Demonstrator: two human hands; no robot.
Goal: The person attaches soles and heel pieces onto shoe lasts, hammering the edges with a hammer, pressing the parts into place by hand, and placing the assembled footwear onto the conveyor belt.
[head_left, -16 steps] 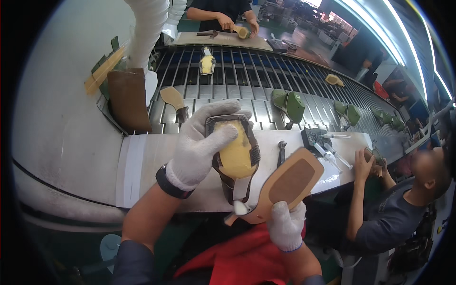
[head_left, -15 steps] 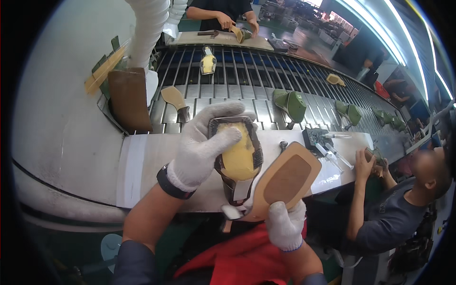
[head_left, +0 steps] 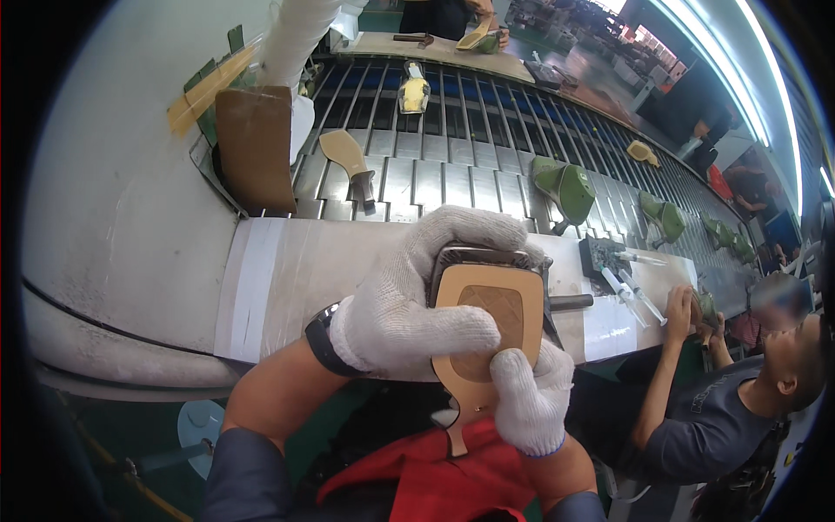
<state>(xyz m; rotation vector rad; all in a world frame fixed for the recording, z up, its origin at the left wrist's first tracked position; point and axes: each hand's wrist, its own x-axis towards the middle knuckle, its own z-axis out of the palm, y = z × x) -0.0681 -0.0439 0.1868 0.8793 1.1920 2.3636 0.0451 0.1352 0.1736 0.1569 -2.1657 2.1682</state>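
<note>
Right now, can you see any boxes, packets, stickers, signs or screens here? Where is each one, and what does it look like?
Brown cardboard sheet: a plain flat piece standing at the left end of the conveyor, leaning against green boards.
Yellow tape strips: stuck slanting across the green boards behind the cardboard.
No signs or screens can be made out.
The left hand and right hand hold a tan shoe sole, which is no package.

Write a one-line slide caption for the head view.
Gloved left hand and right hand press a tan sole onto a shoe.

Two gloved hands press a tan shoe sole (head_left: 487, 335) onto a shoe.
Left hand (head_left: 409, 304) wraps over it; right hand (head_left: 531, 400) grips below, above the workbench (head_left: 287, 278).
</note>
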